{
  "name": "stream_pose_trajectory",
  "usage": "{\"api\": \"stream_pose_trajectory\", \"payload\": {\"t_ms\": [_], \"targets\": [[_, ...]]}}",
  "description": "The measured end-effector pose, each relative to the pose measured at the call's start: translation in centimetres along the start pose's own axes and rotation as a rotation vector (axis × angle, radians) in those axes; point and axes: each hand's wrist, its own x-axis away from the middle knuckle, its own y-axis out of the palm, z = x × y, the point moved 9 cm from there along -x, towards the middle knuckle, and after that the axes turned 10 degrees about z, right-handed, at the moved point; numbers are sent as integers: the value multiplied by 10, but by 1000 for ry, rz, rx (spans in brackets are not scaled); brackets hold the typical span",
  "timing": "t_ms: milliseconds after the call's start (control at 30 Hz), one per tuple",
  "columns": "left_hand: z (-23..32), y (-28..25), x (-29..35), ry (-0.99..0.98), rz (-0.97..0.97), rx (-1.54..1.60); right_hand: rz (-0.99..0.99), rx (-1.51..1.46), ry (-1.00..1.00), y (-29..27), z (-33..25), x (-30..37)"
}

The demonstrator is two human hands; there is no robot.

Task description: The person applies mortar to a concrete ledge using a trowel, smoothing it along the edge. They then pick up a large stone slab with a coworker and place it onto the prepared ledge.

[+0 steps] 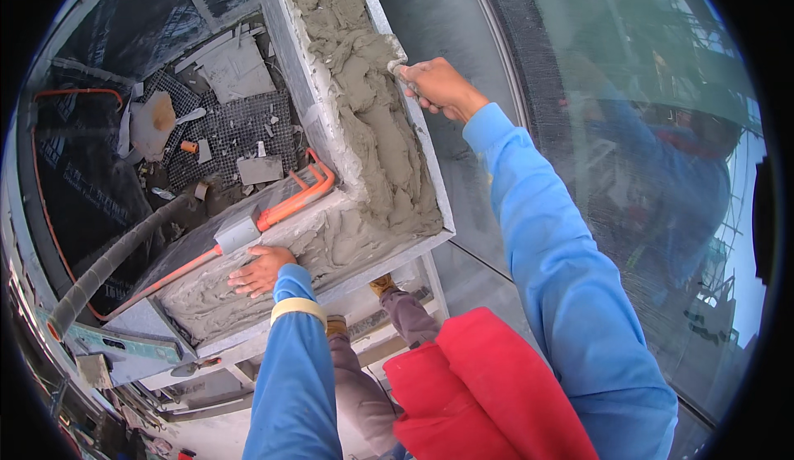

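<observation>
Wet grey mortar (376, 121) fills an L-shaped trough between pale slab edges (430, 162). On the far arm's right edge, my right hand (444, 88) is closed round a pale, mortar-smeared handle that looks like a trowel's (394, 67). Its blade cannot be made out against the mortar. My left hand (263, 270) holds nothing and lies with fingers spread on the mortar of the near arm. Just beyond it sit a grey box (237, 233) and an orange conduit (289, 207) along the inner edge.
Inside the corner is a dark pit with a mesh sheet (240, 125), board scraps (236, 69) and a long grey pipe (124, 253). Reflective glass (612, 129) runs down the right. A green-edged level (107, 342) lies near the trough's left end. My boots stand below the near edge.
</observation>
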Motion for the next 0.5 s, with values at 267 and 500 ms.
{"api": "stream_pose_trajectory", "payload": {"t_ms": [267, 500], "targets": [[-8, -1, 0, -81, -1, -68, -106, -650, 368, 19, 47, 52], [-12, 3, 0, -83, -13, -78, 2, 28, -48, -45, 16, 121]]}}
